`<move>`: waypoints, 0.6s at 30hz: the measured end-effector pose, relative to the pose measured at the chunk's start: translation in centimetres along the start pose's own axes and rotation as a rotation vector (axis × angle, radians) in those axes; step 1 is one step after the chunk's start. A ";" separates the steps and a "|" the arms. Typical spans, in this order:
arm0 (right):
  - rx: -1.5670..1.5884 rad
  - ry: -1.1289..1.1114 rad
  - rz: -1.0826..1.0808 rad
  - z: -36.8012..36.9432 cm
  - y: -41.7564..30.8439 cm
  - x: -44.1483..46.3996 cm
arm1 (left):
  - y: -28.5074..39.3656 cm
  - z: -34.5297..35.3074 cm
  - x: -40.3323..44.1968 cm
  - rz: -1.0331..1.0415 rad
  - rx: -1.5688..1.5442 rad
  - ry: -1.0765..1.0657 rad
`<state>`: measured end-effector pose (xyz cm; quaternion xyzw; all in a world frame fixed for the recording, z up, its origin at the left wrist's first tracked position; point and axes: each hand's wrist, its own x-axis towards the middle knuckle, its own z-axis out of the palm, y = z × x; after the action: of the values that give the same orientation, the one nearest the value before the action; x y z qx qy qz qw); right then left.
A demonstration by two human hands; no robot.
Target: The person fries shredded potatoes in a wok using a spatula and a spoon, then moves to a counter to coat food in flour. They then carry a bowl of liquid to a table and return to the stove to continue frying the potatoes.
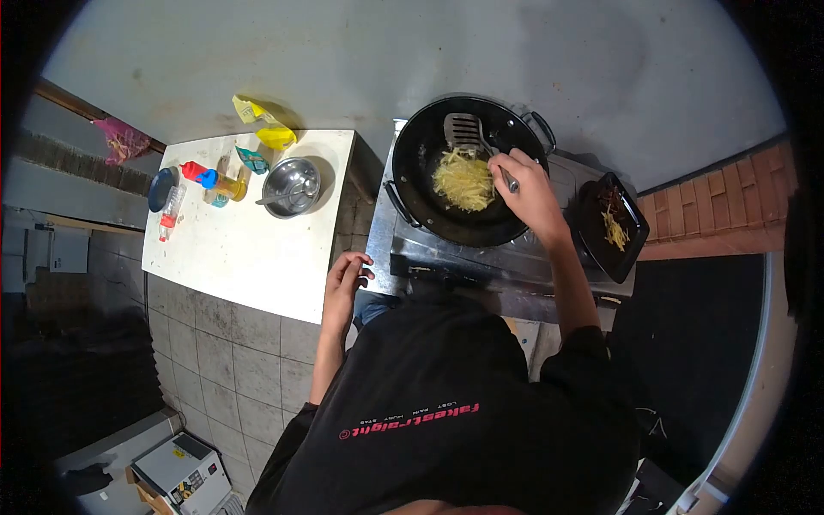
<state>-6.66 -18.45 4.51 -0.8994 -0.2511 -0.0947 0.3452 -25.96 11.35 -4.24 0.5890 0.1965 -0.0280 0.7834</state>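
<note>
My right hand (525, 190) is wrapped around the handle of a slotted spatula (464, 131). The spatula's metal head is over the far side of a black two-handled wok (429, 219). Thin pale-yellow strips (463, 182), like shredded potato, lie heaped in the middle of the wok, just below the spatula head. The wok sits on a metal stove (493, 262). My left hand (348, 276) hangs near the stove's front left corner with loosely curled fingers, somewhat apart, and holds nothing.
A white table (249, 257) to the left bears a steel bowl (293, 186) with a utensil, a blue-capped oil bottle (225, 185), a red-topped bottle (192, 171) and a yellow packet (276, 137). A black tray (625, 225) with yellow strips and dark pieces stands right of the wok.
</note>
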 end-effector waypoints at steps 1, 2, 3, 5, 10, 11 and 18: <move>0.001 -0.002 0.000 0.1 0.1 -0.1 | -0.1 -0.1 0.0 0.009 0.004 -0.002; 0.024 0.021 0.000 0.1 0.2 -0.3 | -0.2 -0.1 -0.1 0.018 0.009 -0.005; 0.048 0.044 -0.002 0.2 0.5 -0.5 | -0.2 -0.1 -0.2 0.017 0.009 -0.004; 0.117 0.140 -0.026 0.6 1.2 -0.9 | 0.0 -0.1 -0.3 0.011 0.011 0.000; 0.550 0.187 0.535 1.1 2.1 -3.6 | 0.2 -0.5 -0.6 0.020 -0.008 0.020; 0.638 0.220 0.550 1.4 2.5 -4.1 | 0.3 -0.5 -0.7 0.000 -0.029 0.047; 0.824 0.261 0.601 3.1 3.5 -7.0 | 0.5 -1.4 -1.3 0.029 0.037 -0.003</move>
<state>-10.87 -21.34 -2.24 -0.7021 0.0468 0.0038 0.7106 -27.44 12.58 -3.65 0.6060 0.1861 -0.0213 0.7731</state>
